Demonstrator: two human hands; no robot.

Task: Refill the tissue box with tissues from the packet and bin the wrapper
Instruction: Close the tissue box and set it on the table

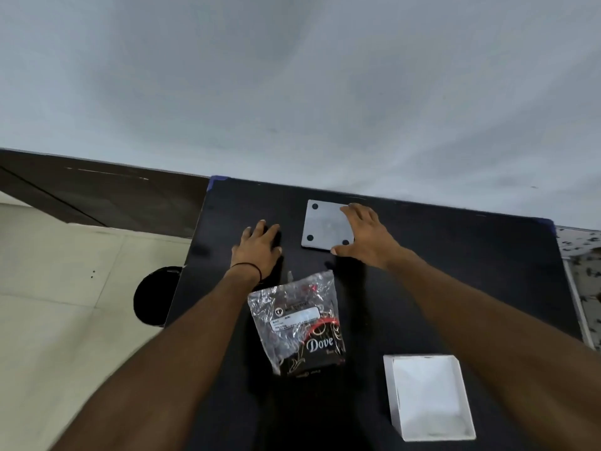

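Note:
A white tissue box [429, 397] lies open side up on the black table [471, 275] at the near right; its inside looks white, and I cannot separate tissues from walls. The clear and black "Dove" packet wrapper [297, 323] lies crumpled in the middle, between my forearms. At the far middle lies a flat grey square panel [325, 224] with a black dot at each corner. My right hand [366, 237] grips its right edge, thumb at the near corner and fingers at the far corner. My left hand [258, 247] rests flat on the table left of the panel, fingers apart, holding nothing.
A round black bin [156, 296] stands on the tiled floor just off the table's left edge. A pale wall rises right behind the table's far edge. A speckled surface [582, 255] adjoins the table on the right.

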